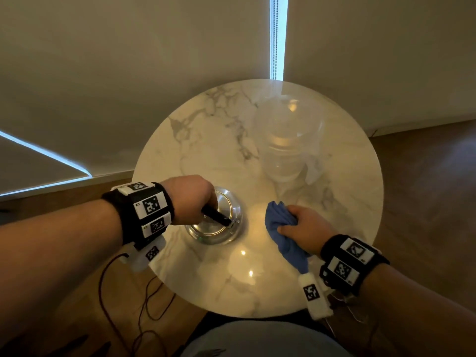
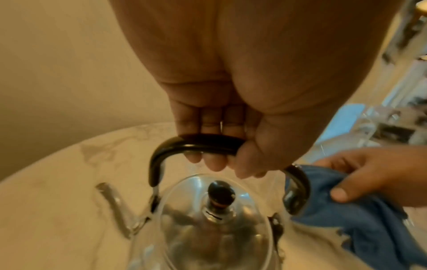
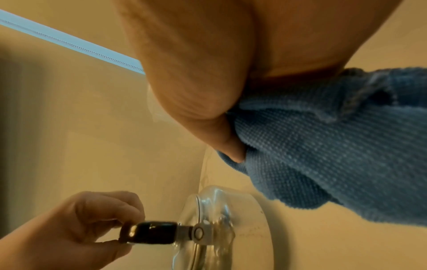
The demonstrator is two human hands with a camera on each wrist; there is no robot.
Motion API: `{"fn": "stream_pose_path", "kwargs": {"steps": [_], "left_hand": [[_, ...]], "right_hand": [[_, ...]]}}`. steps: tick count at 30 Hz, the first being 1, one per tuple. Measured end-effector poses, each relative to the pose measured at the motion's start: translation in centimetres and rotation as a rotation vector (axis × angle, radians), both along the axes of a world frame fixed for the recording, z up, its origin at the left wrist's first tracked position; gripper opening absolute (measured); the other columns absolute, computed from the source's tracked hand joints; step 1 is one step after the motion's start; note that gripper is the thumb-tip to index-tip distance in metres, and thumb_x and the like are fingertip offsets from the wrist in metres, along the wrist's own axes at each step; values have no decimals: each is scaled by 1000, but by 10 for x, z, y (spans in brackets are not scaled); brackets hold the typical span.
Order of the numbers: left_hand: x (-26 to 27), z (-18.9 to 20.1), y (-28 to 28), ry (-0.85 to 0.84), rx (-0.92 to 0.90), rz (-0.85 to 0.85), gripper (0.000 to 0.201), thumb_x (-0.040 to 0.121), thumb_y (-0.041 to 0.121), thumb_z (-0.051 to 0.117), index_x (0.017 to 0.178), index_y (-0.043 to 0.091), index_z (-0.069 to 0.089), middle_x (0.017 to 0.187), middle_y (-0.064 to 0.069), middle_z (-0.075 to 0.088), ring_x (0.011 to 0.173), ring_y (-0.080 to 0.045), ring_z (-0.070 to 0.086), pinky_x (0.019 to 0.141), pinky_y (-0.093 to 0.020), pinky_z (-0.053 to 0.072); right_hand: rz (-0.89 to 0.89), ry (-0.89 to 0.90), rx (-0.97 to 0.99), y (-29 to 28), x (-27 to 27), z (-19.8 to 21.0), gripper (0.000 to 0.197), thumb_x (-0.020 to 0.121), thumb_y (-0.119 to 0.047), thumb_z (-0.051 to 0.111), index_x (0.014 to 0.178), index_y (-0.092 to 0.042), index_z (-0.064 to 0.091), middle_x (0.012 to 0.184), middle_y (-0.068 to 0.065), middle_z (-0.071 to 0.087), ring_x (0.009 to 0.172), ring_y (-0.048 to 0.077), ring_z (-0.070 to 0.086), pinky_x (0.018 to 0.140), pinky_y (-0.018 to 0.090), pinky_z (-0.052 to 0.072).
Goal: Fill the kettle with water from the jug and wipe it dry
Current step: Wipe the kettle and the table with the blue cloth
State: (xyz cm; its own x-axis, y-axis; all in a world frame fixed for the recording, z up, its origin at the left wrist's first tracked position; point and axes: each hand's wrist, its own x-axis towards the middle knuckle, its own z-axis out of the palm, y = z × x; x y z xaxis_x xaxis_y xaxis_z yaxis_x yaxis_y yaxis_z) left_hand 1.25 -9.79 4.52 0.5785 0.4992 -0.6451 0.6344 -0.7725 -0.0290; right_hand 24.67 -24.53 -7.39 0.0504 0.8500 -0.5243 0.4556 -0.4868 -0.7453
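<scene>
Wristbands [image 1: 152,212] with black-and-white square markers wrap both forearms, which reach in from the lower edge of the head view over a round marble table [image 1: 334,240]. On the left, the left hand [image 1: 189,197] has its fingers curled round the black handle [image 2: 203,145] of the glass kettle [image 1: 216,228] — the left wrist view shows the fingertips [image 2: 213,163] wrapped under the arched bar, above a glass lid [image 2: 184,228] with a black knob [image 2: 221,192] and a clear spout [image 2: 115,204] angled off to the left. From the pictures I cannot tell whether the kettle stands on the marble or is lifted slightly off it. Just to its right, the right hand [image 1: 305,231] clutches a bunched blue cloth [image 1: 280,228], thumb [image 3: 228,144] pressed into the folds; the cloth sits close beside the kettle's wall, though whether it touches the glass is unclear. Farther back on the table — toward the wall — stands a clear plastic jug [image 1: 286,140], upright and apart from both hands. Thin dark cables [image 1: 144,300] trail from the left wristband down over the wooden floor [image 1: 425,202]
</scene>
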Motion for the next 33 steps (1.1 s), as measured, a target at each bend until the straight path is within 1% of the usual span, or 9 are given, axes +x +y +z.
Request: {"fn": "stream_pose_path", "kwargs": {"steps": [3,8,16,18,22,25,27,29,33], "left_hand": [[-1,6,-2,56,-57,-150,46,83,19,57,117,50,62,108,18,60,97,-11,63,72,-24,50],[-5,-4,-4,31,-77,-229,46,87,17,56,120,49,57,113,20,56,105,-15,62,82,-34,56],[-31,-32,-8,-196,58,-228,45,83,17,58,118,45,61,116,19,55,111,-9,57,81,-27,56],[-43,-38,-15,-408,136,-21,46,77,22,60,119,40,62,122,17,53,115,-10,54,88,-29,54],[-59,-56,-41,-821,87,863,65,79,35,71,138,32,42,142,14,39,130,-8,44,104,-31,44],[-62,-77,-59,-810,-164,1366,79,71,69,66,139,35,41,142,12,47,127,-12,50,107,-38,43],[-62,-86,-64,-803,-312,1537,90,57,85,63,133,39,49,136,11,55,126,-14,53,110,-45,41],[-60,-88,-63,-845,-371,1617,89,53,84,67,128,37,57,129,10,62,122,-14,57,109,-46,42],[-55,-78,-60,-925,-472,1636,31,83,49,68,107,31,72,107,9,74,104,-6,66,98,-36,51]], "right_hand": [[26,16,-1,-4,-1,-5,6,91,-16,62,88,-12,65,74,2,66,66,13,59,59,23,45],[5,102,12,-6,-9,-16,14,97,-22,60,100,-27,72,76,-12,69,72,2,63,66,17,44],[-114,132,39,11,-29,-23,24,100,-34,59,107,-19,76,88,5,77,86,18,71,76,33,54],[-163,137,65,18,-34,-23,25,99,-37,59,114,-24,75,89,-1,76,86,12,70,75,29,51],[-172,92,229,37,-51,-25,18,97,-37,60,112,-36,69,94,-12,70,84,4,66,76,23,48],[-28,2,319,48,-66,-30,39,95,-35,60,133,-29,58,125,-8,58,107,9,59,93,26,45],[113,-63,336,46,-78,-32,54,97,-31,59,150,-27,45,145,-7,47,123,12,49,105,30,42],[249,-171,399,36,-90,-37,55,100,-28,55,153,-28,42,154,-6,42,132,19,42,111,35,38],[263,-143,379,36,-93,-49,50,105,-18,45,153,-29,41,160,-5,37,144,21,30,120,29,17]]}}
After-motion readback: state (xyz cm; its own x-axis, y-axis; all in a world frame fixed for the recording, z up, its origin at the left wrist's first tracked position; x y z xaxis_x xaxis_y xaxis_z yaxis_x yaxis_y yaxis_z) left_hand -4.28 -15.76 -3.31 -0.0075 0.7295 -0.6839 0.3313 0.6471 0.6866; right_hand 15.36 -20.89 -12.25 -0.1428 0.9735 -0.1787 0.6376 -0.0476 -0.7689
